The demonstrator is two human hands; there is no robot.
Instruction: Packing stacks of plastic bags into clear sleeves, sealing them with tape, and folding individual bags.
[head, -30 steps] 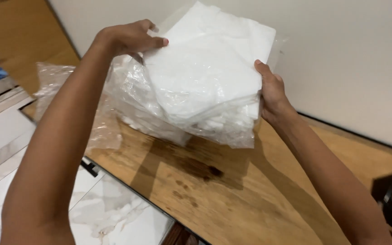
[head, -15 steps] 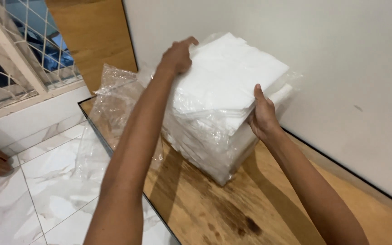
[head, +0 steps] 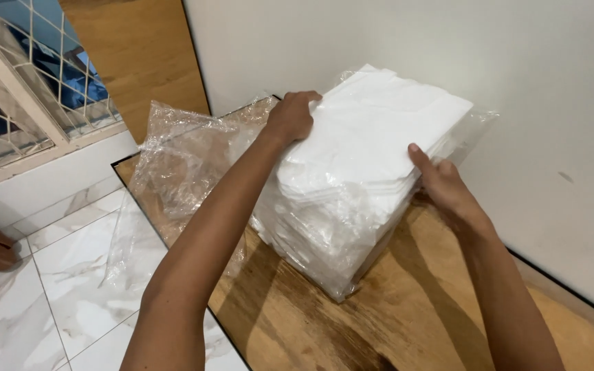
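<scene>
Lowered since half a second ago, the stack of white sheets [head: 366, 172] in its clear plastic wrap now rests on the wooden table [head: 379, 323] beside the white wall [head: 517, 75]. Head view: the left hand [head: 291, 117] curls over its far top edge; the right hand [head: 441, 182] presses flat against its near side. Loose clear plastic [head: 180, 165] lies left.
</scene>
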